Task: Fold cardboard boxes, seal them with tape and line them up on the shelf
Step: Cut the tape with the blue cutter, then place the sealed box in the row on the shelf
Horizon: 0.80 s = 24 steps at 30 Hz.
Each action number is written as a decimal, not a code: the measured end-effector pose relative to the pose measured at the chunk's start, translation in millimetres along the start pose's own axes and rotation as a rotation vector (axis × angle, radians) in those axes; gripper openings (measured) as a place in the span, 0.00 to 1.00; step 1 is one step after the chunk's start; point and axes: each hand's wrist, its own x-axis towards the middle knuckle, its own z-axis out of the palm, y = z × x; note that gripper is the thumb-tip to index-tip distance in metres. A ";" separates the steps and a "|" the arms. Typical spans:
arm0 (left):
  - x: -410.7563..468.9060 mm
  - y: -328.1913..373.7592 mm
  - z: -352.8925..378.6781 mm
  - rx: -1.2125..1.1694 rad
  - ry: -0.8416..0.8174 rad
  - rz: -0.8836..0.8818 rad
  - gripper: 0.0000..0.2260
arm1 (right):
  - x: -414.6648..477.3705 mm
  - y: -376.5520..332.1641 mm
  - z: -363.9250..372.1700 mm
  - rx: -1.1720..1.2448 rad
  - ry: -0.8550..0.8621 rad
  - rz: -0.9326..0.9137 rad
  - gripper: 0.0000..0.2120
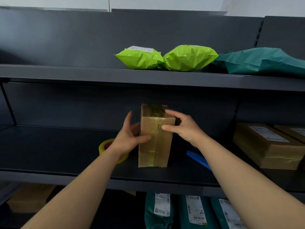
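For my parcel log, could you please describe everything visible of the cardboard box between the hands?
The cardboard box is plain brown, tall and narrow, standing upright on the dark middle shelf. Glossy clear tape runs down its front seam and over the top, so it looks sealed. The left hand holds its left side, thumb on the front; the right hand holds its upper right corner.

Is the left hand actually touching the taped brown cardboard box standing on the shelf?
Touching. In the head view the left hand lays its thumb on the front face of the taped brown cardboard box, fingers behind its left side.
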 end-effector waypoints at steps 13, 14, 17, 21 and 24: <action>-31.4 12.7 54.0 0.075 -0.139 0.018 0.23 | -47.3 7.2 -43.1 0.014 0.265 0.379 0.60; -31.8 12.3 58.7 0.075 -0.136 0.019 0.21 | -47.5 9.5 -44.4 0.021 0.310 0.422 0.61; -24.1 10.8 63.0 0.118 -0.070 0.010 0.15 | -44.2 17.2 -49.0 0.088 0.399 0.474 0.58; 1.4 6.7 49.0 0.317 0.014 -0.094 0.21 | -37.2 24.0 -51.9 0.105 0.370 0.479 0.57; 17.8 2.5 43.5 0.336 -0.070 -0.169 0.27 | -33.9 28.6 -52.0 0.128 0.326 0.460 0.58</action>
